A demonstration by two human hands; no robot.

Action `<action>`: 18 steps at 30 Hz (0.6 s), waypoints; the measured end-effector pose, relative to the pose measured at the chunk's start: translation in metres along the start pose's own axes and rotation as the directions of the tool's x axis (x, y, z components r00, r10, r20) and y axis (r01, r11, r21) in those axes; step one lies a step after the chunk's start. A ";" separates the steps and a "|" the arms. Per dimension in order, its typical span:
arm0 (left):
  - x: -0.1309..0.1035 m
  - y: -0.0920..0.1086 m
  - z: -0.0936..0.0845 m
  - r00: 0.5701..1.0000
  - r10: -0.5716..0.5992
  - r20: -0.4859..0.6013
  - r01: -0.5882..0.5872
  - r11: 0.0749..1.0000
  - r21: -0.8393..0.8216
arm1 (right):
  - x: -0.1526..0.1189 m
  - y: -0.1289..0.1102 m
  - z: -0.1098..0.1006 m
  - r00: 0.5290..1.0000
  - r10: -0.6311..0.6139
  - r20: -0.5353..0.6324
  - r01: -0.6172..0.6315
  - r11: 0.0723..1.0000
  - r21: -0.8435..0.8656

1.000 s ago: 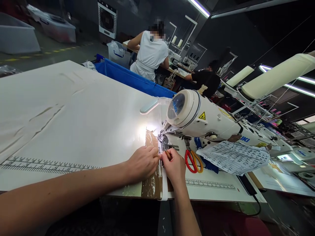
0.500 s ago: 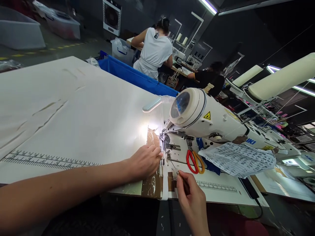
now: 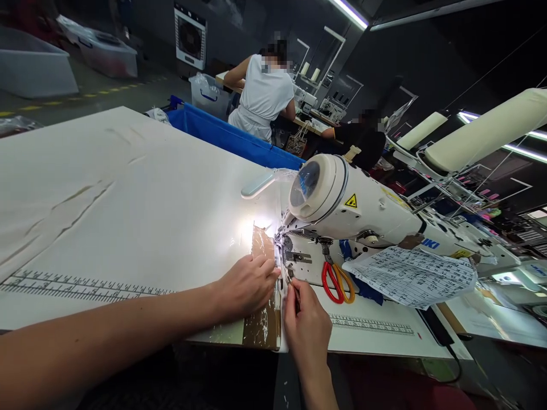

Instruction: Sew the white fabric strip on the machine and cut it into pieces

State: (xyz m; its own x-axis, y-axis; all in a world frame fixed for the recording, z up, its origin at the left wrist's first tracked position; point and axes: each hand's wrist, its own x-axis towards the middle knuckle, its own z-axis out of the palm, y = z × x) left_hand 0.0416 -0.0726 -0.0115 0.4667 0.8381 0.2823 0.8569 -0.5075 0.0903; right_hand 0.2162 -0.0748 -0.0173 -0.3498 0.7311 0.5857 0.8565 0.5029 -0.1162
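Curled fingers of my left hand [image 3: 250, 285] press at a narrow white fabric strip [image 3: 282, 324] that runs from the sewing machine's presser foot [image 3: 280, 236] to the table's front edge. Close beside it, my right hand [image 3: 307, 322] grips an awl-like tool with a thin metal tip and a dark handle [image 3: 298, 297]. That tip points at the strip just in front of the foot, near the left fingertips. Part of the strip is hidden by both hands. Brown tape [image 3: 262, 245] covers the tabletop edge under my left hand.
The sewing machine head [image 3: 342, 193] stands at the right, lit at its needle. Red-and-yellow-handled scissors [image 3: 337, 282] lie under it, beside a written paper sheet [image 3: 412, 276]. A blue bin [image 3: 231, 134] borders the table [image 3: 171, 188]. A person in white [image 3: 265, 97] sits beyond.
My right hand has moved left and up, bringing the tool's tip to the strip by my left fingers. The left hand stays in nearly the same place. The view has shifted slightly.
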 end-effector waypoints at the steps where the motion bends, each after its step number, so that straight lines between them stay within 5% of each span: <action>1: 0.000 0.000 0.000 1.000 0.003 -0.001 -0.003 1.000 0.005 | -0.001 -0.001 -0.001 1.000 -0.002 0.006 0.002 1.000 0.003; 18: -0.001 -0.004 0.000 0.999 0.035 0.022 -0.035 0.999 -0.021 | 0.006 0.002 0.002 0.997 -0.074 0.003 0.074 0.997 0.008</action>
State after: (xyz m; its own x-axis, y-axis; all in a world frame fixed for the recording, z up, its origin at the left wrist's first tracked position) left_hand 0.0380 -0.0715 -0.0116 0.5013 0.8239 0.2644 0.8353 -0.5405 0.1004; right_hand 0.2150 -0.0686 -0.0161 -0.4133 0.6933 0.5903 0.8251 0.5594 -0.0793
